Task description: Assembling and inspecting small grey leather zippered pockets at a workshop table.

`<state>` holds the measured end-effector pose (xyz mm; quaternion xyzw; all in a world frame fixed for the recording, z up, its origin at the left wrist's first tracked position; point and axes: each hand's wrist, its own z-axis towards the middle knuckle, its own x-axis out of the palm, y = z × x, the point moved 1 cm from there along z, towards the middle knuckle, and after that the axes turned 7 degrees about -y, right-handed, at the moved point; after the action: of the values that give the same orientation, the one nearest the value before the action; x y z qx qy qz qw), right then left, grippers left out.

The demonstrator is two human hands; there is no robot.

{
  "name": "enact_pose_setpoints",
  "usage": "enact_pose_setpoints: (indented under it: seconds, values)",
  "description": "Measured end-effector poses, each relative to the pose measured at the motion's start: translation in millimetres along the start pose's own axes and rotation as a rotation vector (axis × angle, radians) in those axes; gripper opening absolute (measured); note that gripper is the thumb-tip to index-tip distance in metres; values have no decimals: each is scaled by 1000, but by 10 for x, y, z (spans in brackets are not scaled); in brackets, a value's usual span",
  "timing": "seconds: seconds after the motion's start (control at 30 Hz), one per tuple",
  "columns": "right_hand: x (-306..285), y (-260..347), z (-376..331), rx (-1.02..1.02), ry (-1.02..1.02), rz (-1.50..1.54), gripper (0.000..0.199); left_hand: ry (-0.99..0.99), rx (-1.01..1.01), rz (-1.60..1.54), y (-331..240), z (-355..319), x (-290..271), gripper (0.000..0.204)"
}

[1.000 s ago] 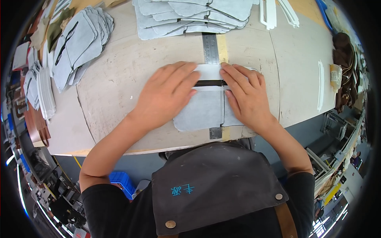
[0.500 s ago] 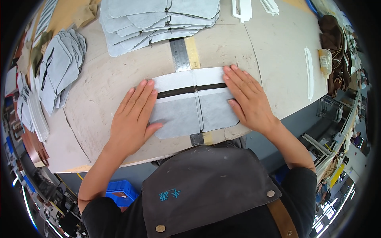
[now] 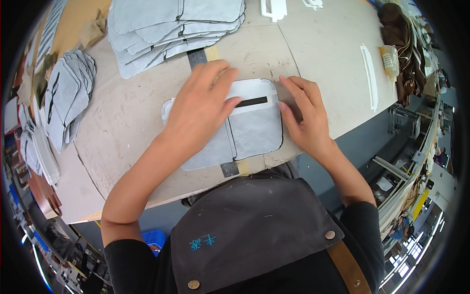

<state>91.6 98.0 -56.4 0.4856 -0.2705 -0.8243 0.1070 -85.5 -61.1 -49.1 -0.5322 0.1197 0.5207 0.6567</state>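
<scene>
A light grey fabric panel (image 3: 257, 134) with rounded corners lies flat on the worktable (image 3: 127, 112) in front of me. A narrow black slot (image 3: 253, 102), framed in white, runs across its upper part, and a seam goes down its middle. Over the panel's left half hovers or rests my left hand (image 3: 196, 108), slightly blurred, fingers stretched and thumb apart, hiding that part. My right hand (image 3: 309, 115) is at the panel's right edge, index finger and thumb spread, with nothing visible between them. Beneath the panel runs a metal ruler (image 3: 228, 169) beside a yellowish strip (image 3: 243, 166).
A stack of similar grey panels (image 3: 147, 29) lies at the far side. Another pile (image 3: 73, 93) is at left. White strips (image 3: 369, 78), a bottle (image 3: 389, 62) and brown material (image 3: 395, 29) lie at right. A blue crate (image 3: 155, 238) stands below the table.
My left hand has moved right, from the panel's left edge onto its middle. My right hand's fingers have bent and parted. The panel's right end, with its rounded corners, now shows.
</scene>
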Motion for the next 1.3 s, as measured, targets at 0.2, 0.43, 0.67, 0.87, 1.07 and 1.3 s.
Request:
enact_pose_setpoints:
  seconds: [0.2, 0.43, 0.67, 0.87, 1.07, 1.3]
  values:
    - [17, 55, 13, 203, -52, 85, 46, 185, -16, -72, 28, 237, 224, 29]
    - [-45, 205, 71, 815, 19, 812, 36, 407, -427, -529, -25, 384, -22, 17]
    - [-130, 335, 71, 920, 31, 966, 36, 527, -502, -642, 7, 405, -92, 18]
    - [-175, 404, 30, 858, 27, 888, 37, 546, -496, -648, 5, 401, -89, 17]
    - [-189, 455, 15, 849, 2, 875, 37, 534, -460, -645, -10, 385, -98, 17]
    - [-171, 460, -18, 791, -18, 847, 40, 534, -463, -652, -73, 389, -127, 16]
